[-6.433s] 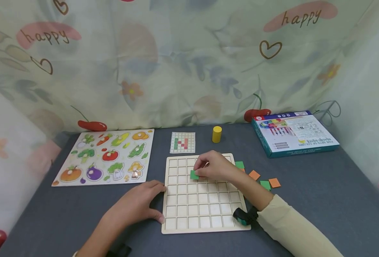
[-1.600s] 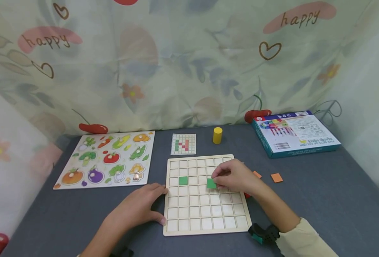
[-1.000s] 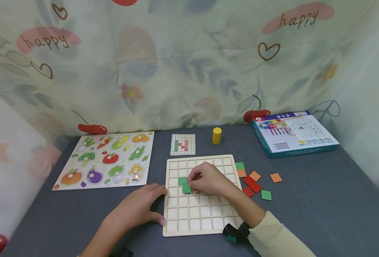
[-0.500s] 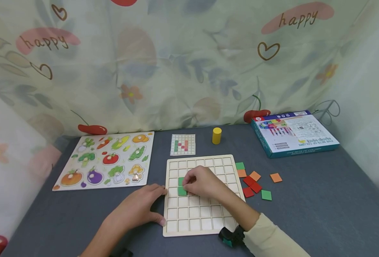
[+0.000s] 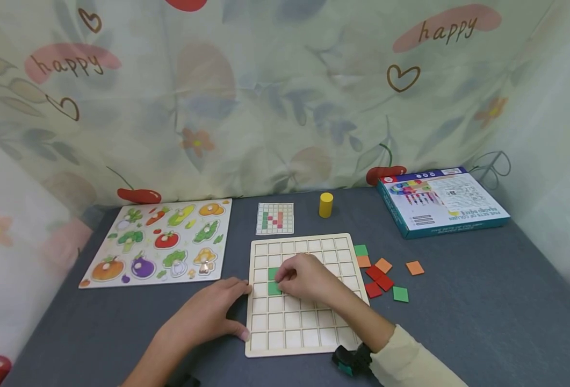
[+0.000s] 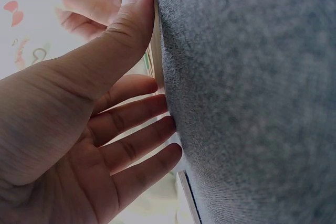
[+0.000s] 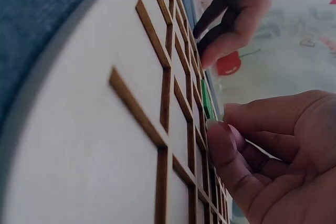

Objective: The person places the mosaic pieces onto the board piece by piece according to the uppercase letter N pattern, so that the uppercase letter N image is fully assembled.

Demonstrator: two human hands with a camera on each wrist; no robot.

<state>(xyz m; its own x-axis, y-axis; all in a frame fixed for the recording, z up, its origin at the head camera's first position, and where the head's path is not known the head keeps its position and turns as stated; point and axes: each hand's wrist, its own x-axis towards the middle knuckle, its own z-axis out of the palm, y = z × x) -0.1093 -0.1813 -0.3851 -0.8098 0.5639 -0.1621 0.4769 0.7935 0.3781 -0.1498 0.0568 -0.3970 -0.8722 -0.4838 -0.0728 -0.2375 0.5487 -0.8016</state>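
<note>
A pale wooden grid board (image 5: 285,324) lies on the dark table. In its third column from the left, one green square tile (image 5: 273,273) sits in a cell. Directly below it in the head view is a second green square tile (image 5: 273,288), at whose right edge my right hand (image 5: 306,277) pinches with thumb and forefinger. Seen from the right wrist, the thumb and finger (image 7: 252,116) meet at a green tile's corner. My left hand (image 5: 207,309) rests against the board's left side, its thumb (image 6: 131,19) at the edge and its other fingers extended.
Loose red (image 5: 385,282), orange (image 5: 415,267) and green tiles (image 5: 401,294) lie right of the board. Behind it are a coloured pattern card (image 5: 275,219) and a yellow cylinder (image 5: 326,205). A vegetable puzzle board (image 5: 156,271) lies left, a box (image 5: 444,204) right.
The right hand has brought a green tile leftward from the board's right part and lowered it beneath the first green tile. The left hand stays at the board's edge.
</note>
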